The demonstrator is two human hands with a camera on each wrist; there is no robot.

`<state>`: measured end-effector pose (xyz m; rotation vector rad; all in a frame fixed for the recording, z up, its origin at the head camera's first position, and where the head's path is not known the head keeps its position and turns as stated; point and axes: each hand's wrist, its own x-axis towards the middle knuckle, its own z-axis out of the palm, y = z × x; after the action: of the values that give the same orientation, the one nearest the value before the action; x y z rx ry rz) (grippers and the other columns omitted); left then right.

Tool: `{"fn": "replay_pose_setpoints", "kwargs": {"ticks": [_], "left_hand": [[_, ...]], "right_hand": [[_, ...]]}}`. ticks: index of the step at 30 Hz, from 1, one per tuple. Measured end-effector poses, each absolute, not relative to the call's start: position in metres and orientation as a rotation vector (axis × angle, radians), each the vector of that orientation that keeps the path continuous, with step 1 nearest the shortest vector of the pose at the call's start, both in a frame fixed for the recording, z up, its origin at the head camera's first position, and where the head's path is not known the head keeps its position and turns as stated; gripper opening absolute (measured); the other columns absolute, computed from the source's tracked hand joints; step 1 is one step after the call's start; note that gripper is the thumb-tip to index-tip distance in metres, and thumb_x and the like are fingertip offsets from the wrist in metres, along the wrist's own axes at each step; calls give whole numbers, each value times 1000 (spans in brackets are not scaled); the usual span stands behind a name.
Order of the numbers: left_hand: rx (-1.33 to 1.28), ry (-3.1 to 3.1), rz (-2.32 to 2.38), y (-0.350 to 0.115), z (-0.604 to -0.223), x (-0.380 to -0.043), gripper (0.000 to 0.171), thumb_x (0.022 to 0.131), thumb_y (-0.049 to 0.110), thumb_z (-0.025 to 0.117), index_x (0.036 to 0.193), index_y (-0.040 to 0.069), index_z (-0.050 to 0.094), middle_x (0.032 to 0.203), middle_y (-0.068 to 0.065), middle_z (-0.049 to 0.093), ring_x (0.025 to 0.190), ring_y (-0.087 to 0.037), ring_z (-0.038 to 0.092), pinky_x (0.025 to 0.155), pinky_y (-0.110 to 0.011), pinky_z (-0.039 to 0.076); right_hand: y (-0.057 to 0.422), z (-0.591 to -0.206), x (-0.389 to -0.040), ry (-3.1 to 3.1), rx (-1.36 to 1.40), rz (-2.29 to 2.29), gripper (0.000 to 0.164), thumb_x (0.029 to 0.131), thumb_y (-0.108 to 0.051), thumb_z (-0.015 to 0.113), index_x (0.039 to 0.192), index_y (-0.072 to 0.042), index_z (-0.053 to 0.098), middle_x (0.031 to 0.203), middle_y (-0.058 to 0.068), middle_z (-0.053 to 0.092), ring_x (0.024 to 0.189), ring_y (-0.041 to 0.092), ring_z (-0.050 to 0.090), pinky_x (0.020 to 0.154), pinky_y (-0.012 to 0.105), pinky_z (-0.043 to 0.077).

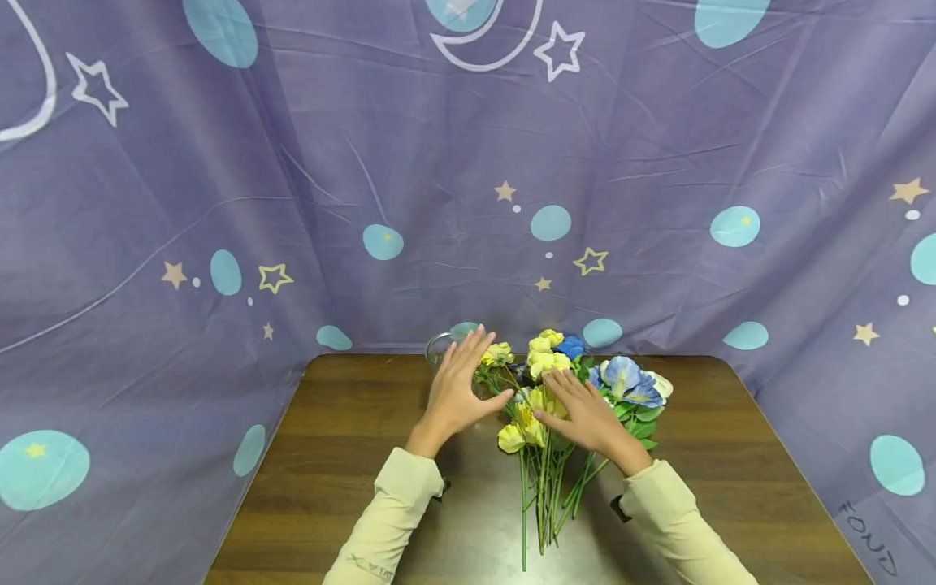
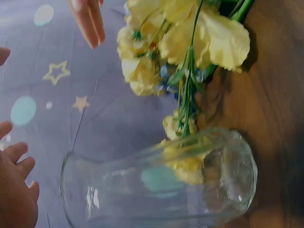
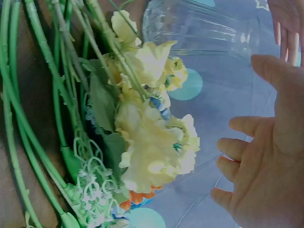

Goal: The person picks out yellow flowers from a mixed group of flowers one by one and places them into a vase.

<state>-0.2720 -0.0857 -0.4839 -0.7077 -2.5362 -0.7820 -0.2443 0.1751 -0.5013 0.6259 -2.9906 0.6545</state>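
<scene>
A clear glass vase (image 2: 204, 190) stands upright at the back of the wooden table; in the head view my left hand (image 1: 457, 394) hides most of it. That hand is raised beside the vase, fingers spread and holding nothing. My right hand (image 1: 588, 414) hovers above a pile of artificial flowers, its fingers extended and apart from the blooms in the right wrist view. Yellow flowers (image 3: 147, 142) lie in the middle of the pile, with blue flowers (image 1: 625, 378) to the right. Their green stems (image 1: 524, 512) point toward the table's front edge.
The brown wooden table (image 1: 329, 487) reaches back to a purple curtain (image 1: 439, 146) printed with stars and teal spots, which also hangs along both sides. A white flower (image 1: 661, 387) lies at the pile's right edge.
</scene>
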Motion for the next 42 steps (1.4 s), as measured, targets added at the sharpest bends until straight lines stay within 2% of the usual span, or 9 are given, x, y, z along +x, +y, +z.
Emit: {"fn": "replay_pose_setpoints", "kwargs": {"ticks": [5,11,15,17,19,25,29,38,42], "left_hand": [[-626,-2514,-835,-101,-481,-283,116,77,60,77,165,30,7,173,5,6,160,-26,12,129,-55,16],[-524,-2508,-941,-117,-487,-295,135,67,57,88,165,29,0,173,5,-2,160,-23,1,129,-54,10],[-460,-2503,-1006,-126,-495,-303,146,60,53,94,164,29,-5,173,5,-6,160,-24,-1,130,-53,8],[-420,-2505,-1064,-130,-499,-305,149,58,52,96,163,32,-8,172,7,-8,160,-25,-1,130,-53,9],[-376,-2506,-1127,-132,-503,-307,152,57,53,97,162,35,-10,172,9,-9,160,-27,0,128,-57,12],[-276,-2506,-1296,-139,-517,-311,152,55,53,98,161,41,-10,173,5,-6,160,-33,4,124,-65,19],[-246,-2495,-1392,-141,-524,-313,153,54,50,99,161,41,-9,173,-4,-1,158,-36,10,124,-63,19],[-236,-2425,-1629,-145,-534,-319,152,57,41,100,160,43,-11,173,7,4,159,-26,11,127,-57,15],[-228,-2425,-1720,-147,-536,-322,148,61,38,99,162,36,-9,173,3,10,159,-27,12,127,-58,14]], "right_hand": [[175,-493,-245,-2907,604,665,75,97,-43,65,156,-5,39,162,20,36,151,42,31,122,65,24],[178,-485,-247,-2837,559,647,66,96,-34,69,152,-6,47,156,19,47,139,42,49,106,62,48],[178,-478,-249,-2835,533,683,60,96,-32,70,147,-6,53,146,20,58,111,38,69,79,52,61],[178,-474,-249,-2851,505,721,57,95,-32,70,144,-7,56,132,20,67,90,33,72,59,43,57],[177,-472,-250,-2868,475,743,54,96,-32,70,141,-7,59,125,18,71,82,30,72,51,36,52],[175,-470,-251,-2885,441,834,40,96,-28,70,128,-5,69,117,15,75,94,29,75,69,42,62],[171,-470,-253,-2894,432,939,33,95,-22,70,122,-3,72,109,16,77,86,25,75,69,39,62],[164,-470,-259,-2913,421,1121,27,96,-15,69,117,1,73,108,17,77,90,27,74,74,41,63],[159,-469,-262,-2916,403,1180,24,94,-14,70,113,0,75,103,17,77,87,26,73,71,39,62]]}}
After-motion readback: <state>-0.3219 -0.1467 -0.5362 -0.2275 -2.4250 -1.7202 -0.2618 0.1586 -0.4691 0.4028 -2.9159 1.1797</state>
